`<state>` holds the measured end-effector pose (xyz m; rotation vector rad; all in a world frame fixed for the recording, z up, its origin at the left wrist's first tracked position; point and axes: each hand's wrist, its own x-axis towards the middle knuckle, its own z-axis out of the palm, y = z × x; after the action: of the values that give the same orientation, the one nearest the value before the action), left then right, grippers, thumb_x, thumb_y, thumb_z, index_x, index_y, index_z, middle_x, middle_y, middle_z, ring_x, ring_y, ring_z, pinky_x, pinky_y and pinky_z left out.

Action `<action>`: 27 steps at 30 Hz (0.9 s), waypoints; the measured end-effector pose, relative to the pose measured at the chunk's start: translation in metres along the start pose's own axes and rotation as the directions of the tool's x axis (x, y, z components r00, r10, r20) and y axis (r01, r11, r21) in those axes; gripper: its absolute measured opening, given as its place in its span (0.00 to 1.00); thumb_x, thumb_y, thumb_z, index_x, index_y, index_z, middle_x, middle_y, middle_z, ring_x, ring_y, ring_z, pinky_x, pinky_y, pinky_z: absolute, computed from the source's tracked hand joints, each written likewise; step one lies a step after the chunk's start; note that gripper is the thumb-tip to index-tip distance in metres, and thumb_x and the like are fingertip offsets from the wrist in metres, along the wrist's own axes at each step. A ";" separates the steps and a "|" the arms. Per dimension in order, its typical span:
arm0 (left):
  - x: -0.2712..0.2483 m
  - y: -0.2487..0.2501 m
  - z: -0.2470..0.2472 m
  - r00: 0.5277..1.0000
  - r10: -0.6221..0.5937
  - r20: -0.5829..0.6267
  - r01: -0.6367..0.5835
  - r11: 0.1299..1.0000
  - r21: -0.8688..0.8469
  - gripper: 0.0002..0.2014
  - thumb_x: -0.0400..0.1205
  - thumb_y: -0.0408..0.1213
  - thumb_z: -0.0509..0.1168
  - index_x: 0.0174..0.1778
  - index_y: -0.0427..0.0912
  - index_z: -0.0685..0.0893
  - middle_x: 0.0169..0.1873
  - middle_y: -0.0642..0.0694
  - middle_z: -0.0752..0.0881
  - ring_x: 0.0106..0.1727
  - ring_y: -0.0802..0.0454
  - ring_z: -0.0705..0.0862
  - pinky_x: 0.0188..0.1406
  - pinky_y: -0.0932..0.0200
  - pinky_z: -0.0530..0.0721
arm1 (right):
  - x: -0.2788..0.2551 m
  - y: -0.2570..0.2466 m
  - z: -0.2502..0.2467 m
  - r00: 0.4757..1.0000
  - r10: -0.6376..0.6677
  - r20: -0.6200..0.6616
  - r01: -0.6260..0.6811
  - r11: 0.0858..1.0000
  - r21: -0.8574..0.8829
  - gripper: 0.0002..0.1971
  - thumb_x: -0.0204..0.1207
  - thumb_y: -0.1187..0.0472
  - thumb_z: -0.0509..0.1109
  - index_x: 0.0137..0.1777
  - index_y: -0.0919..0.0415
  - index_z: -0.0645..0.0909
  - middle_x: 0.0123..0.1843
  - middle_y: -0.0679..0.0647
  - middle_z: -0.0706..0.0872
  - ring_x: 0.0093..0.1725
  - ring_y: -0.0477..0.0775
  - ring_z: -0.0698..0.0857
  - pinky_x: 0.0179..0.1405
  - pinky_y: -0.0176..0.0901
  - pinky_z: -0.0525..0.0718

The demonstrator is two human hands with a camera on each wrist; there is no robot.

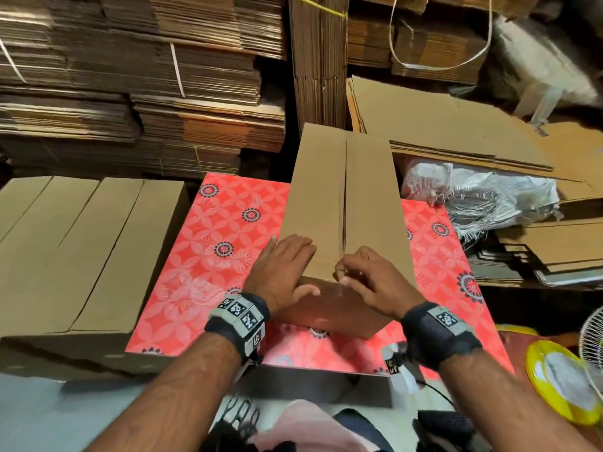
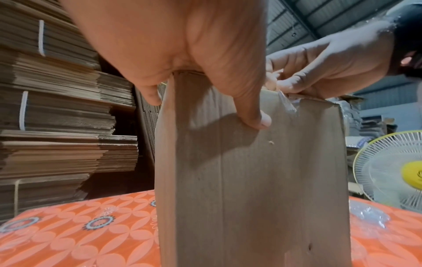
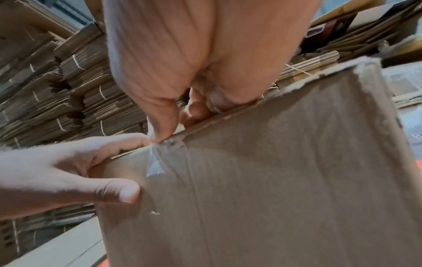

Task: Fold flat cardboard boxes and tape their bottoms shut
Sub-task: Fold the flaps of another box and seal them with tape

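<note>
A brown cardboard box (image 1: 346, 197) stands on the red patterned table (image 1: 202, 256) with its closed flaps up and the centre seam running away from me. My left hand (image 1: 301, 269) lies flat on the left flap at the near edge, fingers straight, while its thumb (image 2: 258, 119) presses the near wall. My right hand (image 1: 344, 277) is curled at the near end of the seam and pinches a strip of clear tape (image 3: 157, 162). The tape end folds over the edge and hangs crumpled on the near wall (image 2: 289, 104).
Several assembled boxes (image 1: 65, 256) lie to the left of the table. Bundled stacks of flat cardboard (image 1: 163, 93) fill the back, with flat sheets (image 1: 456, 132) and white sacks (image 1: 473, 190) at right. A yellow tape roll (image 1: 561, 383) and a fan (image 1: 592, 340) sit at right.
</note>
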<state>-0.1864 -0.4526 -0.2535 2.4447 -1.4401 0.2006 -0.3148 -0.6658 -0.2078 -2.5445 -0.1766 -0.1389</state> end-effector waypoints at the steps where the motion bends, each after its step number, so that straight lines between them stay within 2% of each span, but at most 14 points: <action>1: -0.001 0.001 -0.001 1.000 -0.003 0.010 0.003 1.000 0.005 0.45 0.76 0.73 0.54 0.80 0.42 0.74 0.78 0.44 0.75 0.81 0.41 0.71 0.81 0.33 0.64 | 0.000 -0.001 -0.001 1.000 -0.001 -0.012 0.000 1.000 -0.006 0.04 0.79 0.59 0.72 0.50 0.48 0.82 0.43 0.42 0.74 0.49 0.39 0.75 0.45 0.38 0.71; 3: -0.001 0.001 -0.003 1.000 -0.012 0.025 0.011 1.000 0.025 0.45 0.76 0.73 0.55 0.81 0.43 0.73 0.80 0.45 0.73 0.82 0.42 0.70 0.81 0.33 0.63 | -0.001 -0.005 -0.003 1.000 -0.016 -0.011 0.015 0.999 -0.035 0.06 0.77 0.56 0.73 0.53 0.49 0.83 0.44 0.44 0.74 0.46 0.43 0.76 0.44 0.42 0.73; 5: -0.001 0.006 -0.005 0.999 -0.040 0.025 0.038 0.998 0.044 0.43 0.77 0.71 0.60 0.83 0.45 0.71 0.82 0.47 0.71 0.84 0.43 0.68 0.82 0.33 0.61 | -0.003 -0.011 -0.003 0.999 -0.040 -0.001 0.040 0.994 -0.098 0.12 0.75 0.47 0.73 0.55 0.49 0.81 0.45 0.47 0.75 0.44 0.50 0.77 0.44 0.48 0.77; 8: -0.002 0.017 -0.007 0.991 -0.120 0.062 0.118 0.992 0.037 0.41 0.80 0.62 0.67 0.87 0.48 0.63 0.87 0.51 0.62 0.88 0.48 0.57 0.85 0.36 0.52 | -0.004 -0.026 0.011 0.998 -0.047 -0.035 0.035 0.957 -0.287 0.21 0.74 0.35 0.69 0.54 0.51 0.77 0.46 0.51 0.76 0.44 0.58 0.79 0.38 0.52 0.78; 10: -0.002 0.022 -0.007 0.984 -0.159 0.077 0.158 0.987 0.025 0.41 0.82 0.57 0.68 0.88 0.49 0.60 0.88 0.53 0.58 0.89 0.50 0.53 0.86 0.37 0.48 | -0.005 -0.034 0.022 0.993 -0.051 -0.104 0.008 0.926 -0.377 0.18 0.76 0.38 0.63 0.53 0.51 0.74 0.45 0.53 0.77 0.44 0.62 0.79 0.31 0.51 0.77; 13: -0.002 0.023 -0.007 0.981 -0.184 0.060 0.184 0.983 0.011 0.41 0.80 0.57 0.70 0.87 0.50 0.63 0.87 0.53 0.61 0.89 0.50 0.56 0.85 0.35 0.51 | -0.009 -0.041 0.030 0.978 -0.068 -0.195 -0.018 0.913 -0.408 0.11 0.74 0.46 0.60 0.51 0.52 0.73 0.41 0.53 0.78 0.40 0.61 0.81 0.22 0.46 0.74; 15: -0.002 0.024 -0.006 0.978 -0.202 0.055 0.202 0.979 0.013 0.42 0.78 0.57 0.72 0.86 0.50 0.65 0.86 0.52 0.64 0.88 0.49 0.59 0.84 0.33 0.53 | -0.014 -0.039 0.030 0.970 -0.081 -0.229 -0.015 0.920 -0.391 0.11 0.73 0.51 0.61 0.51 0.52 0.75 0.40 0.52 0.79 0.40 0.60 0.82 0.24 0.45 0.74; 18: 0.000 0.029 -0.006 0.970 -0.235 0.060 0.234 0.972 0.023 0.42 0.78 0.56 0.73 0.87 0.51 0.64 0.87 0.54 0.62 0.89 0.49 0.57 0.84 0.35 0.50 | -0.017 -0.034 0.022 0.976 -0.039 -0.214 -0.016 0.969 -0.246 0.10 0.74 0.59 0.63 0.54 0.53 0.78 0.43 0.52 0.82 0.44 0.58 0.81 0.36 0.48 0.75; 21: -0.002 0.034 0.000 0.962 -0.266 0.057 0.264 0.964 0.036 0.44 0.78 0.56 0.74 0.88 0.51 0.62 0.88 0.54 0.59 0.89 0.49 0.56 0.83 0.41 0.46 | -0.019 -0.024 0.015 0.950 0.169 -0.264 -0.141 0.983 0.122 0.10 0.76 0.63 0.65 0.52 0.47 0.79 0.43 0.46 0.86 0.44 0.51 0.83 0.44 0.48 0.81; 23: -0.004 0.036 0.003 0.962 -0.270 0.046 0.267 0.962 0.051 0.45 0.75 0.57 0.76 0.87 0.51 0.65 0.87 0.52 0.63 0.88 0.48 0.60 0.81 0.40 0.51 | -0.018 -0.019 0.007 0.927 0.281 -0.248 -0.221 0.944 0.245 0.09 0.76 0.62 0.66 0.50 0.47 0.81 0.42 0.45 0.88 0.42 0.49 0.86 0.47 0.48 0.85; 25: -0.005 0.038 0.003 0.959 -0.282 0.038 0.280 0.959 0.049 0.45 0.75 0.56 0.76 0.87 0.52 0.64 0.87 0.54 0.61 0.88 0.50 0.57 0.80 0.41 0.51 | -0.016 -0.014 0.001 0.940 0.285 -0.186 -0.256 0.952 0.165 0.06 0.77 0.61 0.68 0.48 0.48 0.84 0.43 0.46 0.89 0.45 0.49 0.86 0.49 0.44 0.84; 27: -0.005 0.041 0.002 0.951 -0.305 0.055 0.304 0.952 0.021 0.44 0.78 0.55 0.74 0.89 0.53 0.60 0.88 0.56 0.55 0.88 0.56 0.48 0.82 0.44 0.45 | -0.015 -0.010 -0.002 0.949 0.271 -0.160 -0.263 0.962 0.067 0.06 0.78 0.60 0.69 0.48 0.49 0.87 0.47 0.47 0.90 0.49 0.49 0.86 0.49 0.40 0.80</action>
<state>-0.2248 -0.4679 -0.2494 2.6613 -1.0628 0.0710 -0.3317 -0.6601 -0.2030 -2.4691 0.2282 -0.2387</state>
